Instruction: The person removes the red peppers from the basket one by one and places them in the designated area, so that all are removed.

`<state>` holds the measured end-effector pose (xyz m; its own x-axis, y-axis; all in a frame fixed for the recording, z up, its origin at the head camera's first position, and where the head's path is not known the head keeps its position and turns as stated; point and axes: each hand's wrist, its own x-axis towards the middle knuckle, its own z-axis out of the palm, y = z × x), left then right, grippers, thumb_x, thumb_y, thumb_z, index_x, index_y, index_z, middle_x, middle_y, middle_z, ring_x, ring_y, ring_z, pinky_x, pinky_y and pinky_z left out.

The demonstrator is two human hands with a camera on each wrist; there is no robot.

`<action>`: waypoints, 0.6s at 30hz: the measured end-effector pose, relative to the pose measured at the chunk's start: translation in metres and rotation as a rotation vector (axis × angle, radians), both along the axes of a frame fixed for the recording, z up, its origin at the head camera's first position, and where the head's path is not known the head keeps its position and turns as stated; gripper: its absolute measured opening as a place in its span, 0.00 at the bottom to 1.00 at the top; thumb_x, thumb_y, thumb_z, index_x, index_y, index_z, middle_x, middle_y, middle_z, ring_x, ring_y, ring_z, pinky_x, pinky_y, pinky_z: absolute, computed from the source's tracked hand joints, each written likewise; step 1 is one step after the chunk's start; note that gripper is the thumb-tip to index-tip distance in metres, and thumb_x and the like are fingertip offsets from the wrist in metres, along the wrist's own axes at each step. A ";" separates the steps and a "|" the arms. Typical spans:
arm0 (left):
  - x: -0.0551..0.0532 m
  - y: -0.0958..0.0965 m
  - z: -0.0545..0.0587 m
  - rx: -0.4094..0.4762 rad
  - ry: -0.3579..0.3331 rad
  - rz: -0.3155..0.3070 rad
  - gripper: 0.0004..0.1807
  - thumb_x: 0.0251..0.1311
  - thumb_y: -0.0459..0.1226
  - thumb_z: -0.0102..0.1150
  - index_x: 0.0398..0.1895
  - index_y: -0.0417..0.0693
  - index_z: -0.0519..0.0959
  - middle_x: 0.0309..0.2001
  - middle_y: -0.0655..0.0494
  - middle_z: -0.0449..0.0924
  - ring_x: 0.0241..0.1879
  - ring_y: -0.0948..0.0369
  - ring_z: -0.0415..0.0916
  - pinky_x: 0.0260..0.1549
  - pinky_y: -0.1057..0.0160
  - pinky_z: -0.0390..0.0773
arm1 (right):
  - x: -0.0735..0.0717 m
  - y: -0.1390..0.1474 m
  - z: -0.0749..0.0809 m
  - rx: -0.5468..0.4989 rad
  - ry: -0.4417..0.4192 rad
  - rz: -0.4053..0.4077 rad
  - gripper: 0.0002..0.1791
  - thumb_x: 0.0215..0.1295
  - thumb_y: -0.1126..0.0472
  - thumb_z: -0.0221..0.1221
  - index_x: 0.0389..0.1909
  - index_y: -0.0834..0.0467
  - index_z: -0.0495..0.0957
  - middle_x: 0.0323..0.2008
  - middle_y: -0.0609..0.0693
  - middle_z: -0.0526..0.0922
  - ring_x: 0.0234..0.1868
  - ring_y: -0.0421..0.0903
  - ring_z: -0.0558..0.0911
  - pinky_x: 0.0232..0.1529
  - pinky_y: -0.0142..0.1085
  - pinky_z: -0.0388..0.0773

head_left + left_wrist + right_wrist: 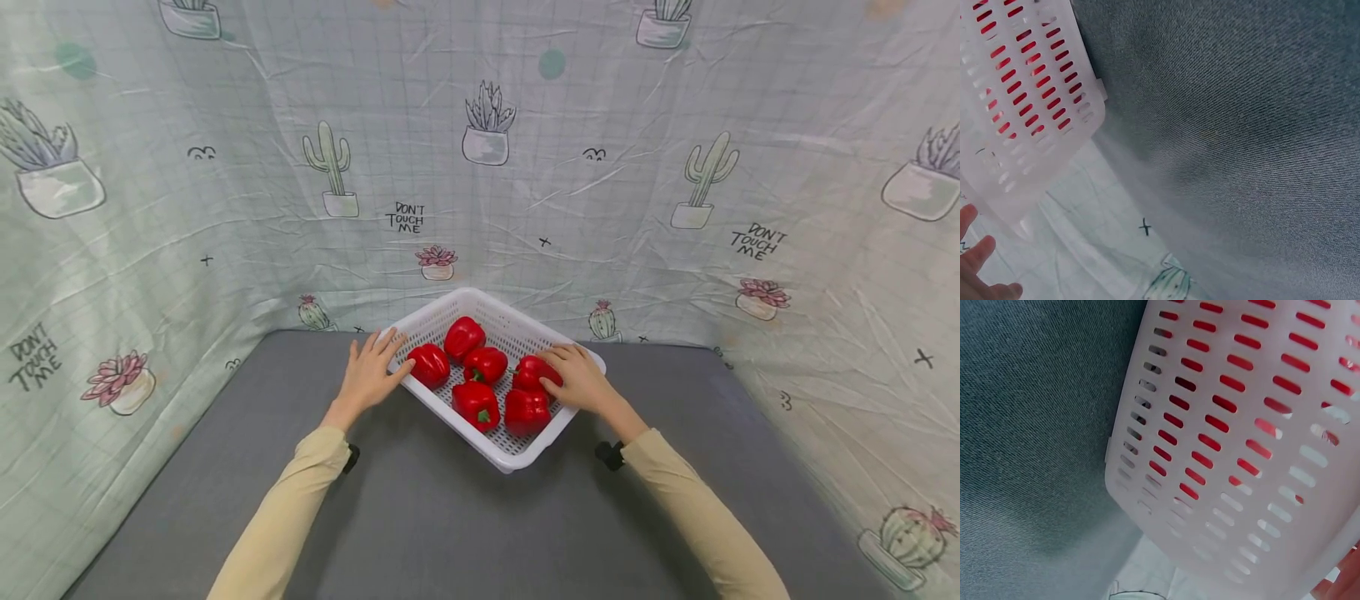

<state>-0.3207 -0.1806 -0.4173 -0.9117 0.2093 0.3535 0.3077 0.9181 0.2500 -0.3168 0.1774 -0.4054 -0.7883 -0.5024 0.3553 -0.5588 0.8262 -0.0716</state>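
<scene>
Several red bell peppers lie in a white perforated plastic basket [504, 460]. My left hand [367, 375] is at the basket's left corner, fingers spread over the rim and thumb close to the leftmost bell pepper [429, 367]. At the right side, my right hand [581, 379] reaches over the rim and grips the right-hand bell pepper [531, 372], thumb and fingers on either side of it. Another bell pepper [527, 412] sits just in front of that one. In the wrist views, the basket wall [1035, 150] fills much of the frame and only some fingertips show.
The basket stands on a dark grey table [465, 533], turned with one corner toward me. Behind and at both sides hangs a pale cloth [540, 200] printed with cacti and potted plants. A dark wrist device [609, 455] sits at the right cuff.
</scene>
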 end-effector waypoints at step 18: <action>-0.026 0.000 -0.010 0.000 -0.074 0.077 0.35 0.59 0.57 0.41 0.66 0.49 0.58 0.68 0.44 0.52 0.68 0.43 0.42 0.59 0.33 0.35 | -0.021 -0.006 -0.004 0.037 -0.066 0.002 0.26 0.55 0.51 0.59 0.55 0.57 0.72 0.52 0.56 0.76 0.56 0.53 0.69 0.60 0.53 0.59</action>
